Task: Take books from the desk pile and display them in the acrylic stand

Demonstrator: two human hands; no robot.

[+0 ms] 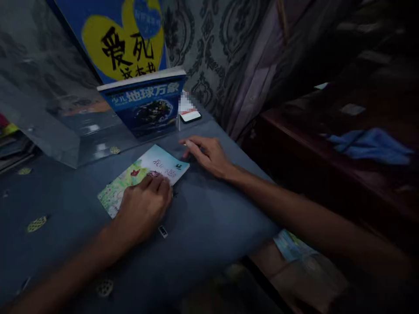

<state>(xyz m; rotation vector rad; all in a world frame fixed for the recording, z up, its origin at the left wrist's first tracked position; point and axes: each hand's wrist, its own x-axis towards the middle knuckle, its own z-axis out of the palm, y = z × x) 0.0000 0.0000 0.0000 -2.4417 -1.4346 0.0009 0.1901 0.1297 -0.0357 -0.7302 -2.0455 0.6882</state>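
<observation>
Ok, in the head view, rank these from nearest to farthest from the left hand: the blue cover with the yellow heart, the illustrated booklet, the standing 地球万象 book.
1. Illustrated booklet: directly under the left hand, lying flat.
2. Standing 地球万象 book: beyond the booklet.
3. Blue cover with the yellow heart: behind that standing book.

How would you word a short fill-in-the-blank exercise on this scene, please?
1. The hand lying over the small booklet is the person's ____ one.
2. The big heart on the tall panel is ____ in colour.
3. In this view, the phone lies to the ____ of the standing blue book.

Missing words: left; yellow; right.
</observation>
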